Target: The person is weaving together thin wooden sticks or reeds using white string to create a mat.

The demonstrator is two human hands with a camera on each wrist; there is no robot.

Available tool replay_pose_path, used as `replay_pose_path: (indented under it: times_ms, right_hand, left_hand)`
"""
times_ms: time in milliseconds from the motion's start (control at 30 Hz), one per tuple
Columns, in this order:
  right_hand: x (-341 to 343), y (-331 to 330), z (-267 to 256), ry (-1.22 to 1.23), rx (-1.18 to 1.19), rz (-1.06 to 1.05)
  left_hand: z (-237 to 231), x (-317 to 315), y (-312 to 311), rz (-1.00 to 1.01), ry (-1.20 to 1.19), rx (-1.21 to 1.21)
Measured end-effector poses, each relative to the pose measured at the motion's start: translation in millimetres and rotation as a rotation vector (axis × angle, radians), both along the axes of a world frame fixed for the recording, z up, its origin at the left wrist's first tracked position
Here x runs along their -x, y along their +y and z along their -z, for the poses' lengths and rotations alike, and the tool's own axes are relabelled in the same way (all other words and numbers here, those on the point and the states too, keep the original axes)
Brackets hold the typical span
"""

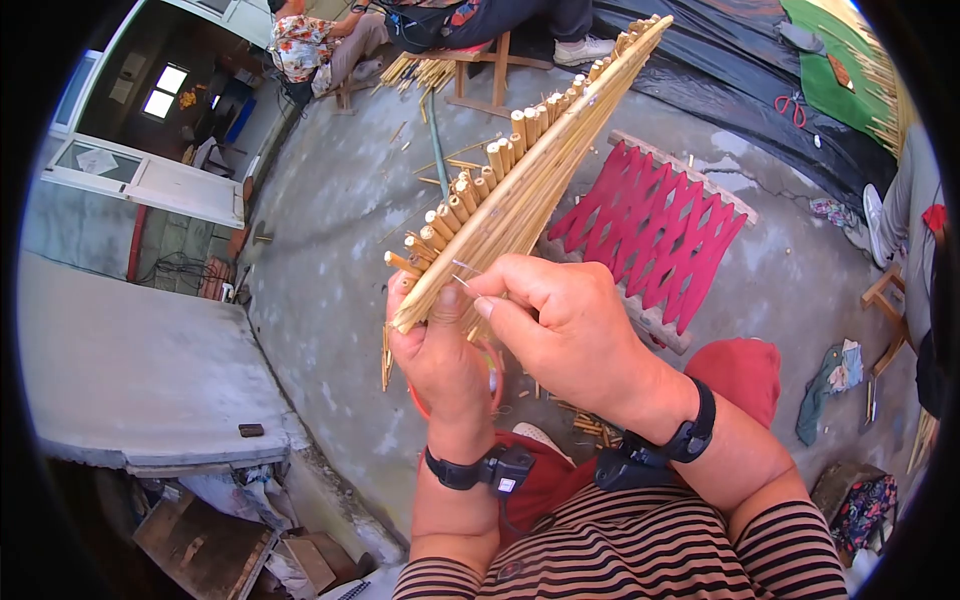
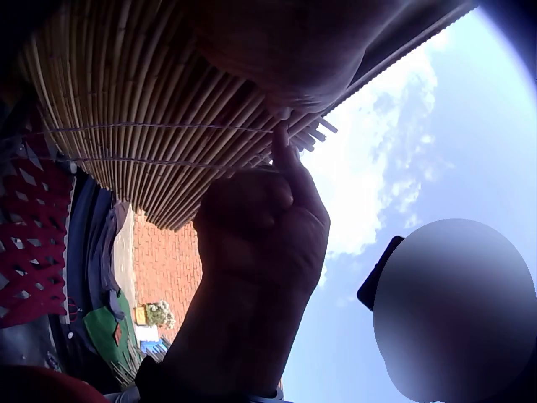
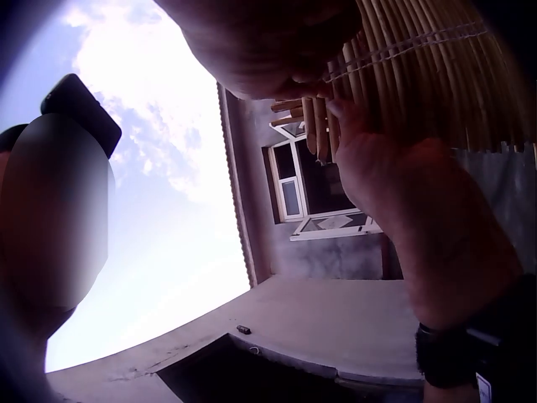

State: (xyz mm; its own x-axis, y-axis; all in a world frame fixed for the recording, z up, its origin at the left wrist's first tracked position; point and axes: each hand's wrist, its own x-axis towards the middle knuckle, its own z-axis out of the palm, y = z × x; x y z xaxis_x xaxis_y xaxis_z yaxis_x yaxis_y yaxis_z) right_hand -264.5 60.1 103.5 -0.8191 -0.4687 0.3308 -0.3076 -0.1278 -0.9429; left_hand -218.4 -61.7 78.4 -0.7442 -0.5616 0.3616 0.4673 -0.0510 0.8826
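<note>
A mat of thin reed stalks (image 1: 515, 205) is held up in front of me, slanting away to the upper right, cut ends along its left side. My left hand (image 1: 445, 365) grips its near end, thumb on the front face and fingers behind. Close by the left thumb, my right hand (image 1: 575, 315) pinches a thin pale strand (image 1: 462, 282) between thumb and forefinger. Rows of pale twine (image 2: 168, 128) cross the stalks in the left wrist view. The right wrist view shows a twine row (image 3: 411, 44) running to the fingertips, which partly hide its end.
A low stool with crossed red straps (image 1: 655, 235) stands on the concrete floor. Cut stalk pieces (image 1: 590, 428) lie near my feet beside a red-rimmed container (image 1: 495, 375). Red scissors (image 1: 790, 110) lie on dark sheeting. People sit at the back; another person is at the right.
</note>
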Motion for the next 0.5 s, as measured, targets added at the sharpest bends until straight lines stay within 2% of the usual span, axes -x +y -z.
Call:
replay_pose_path:
  times_ms: [67,233,367,500]
  right_hand:
    - [-4,0,1,0.029,0.006,0.032]
    - [-17,14,-5,-0.037,-0.001,-0.05]
    - [-9,5,9,0.04,0.153,0.061]
    - [-2,3,11,-0.027,0.161,0.035]
  left_hand:
    - [-2,1,4,-0.037,-0.011,-0.012]
    - [-12,9,-18,-0.16,-0.006,-0.027]
    - [-9,10,-23,-0.137,-0.008,0.025]
    - [-5,11,-19,-0.125,0.007,0.047]
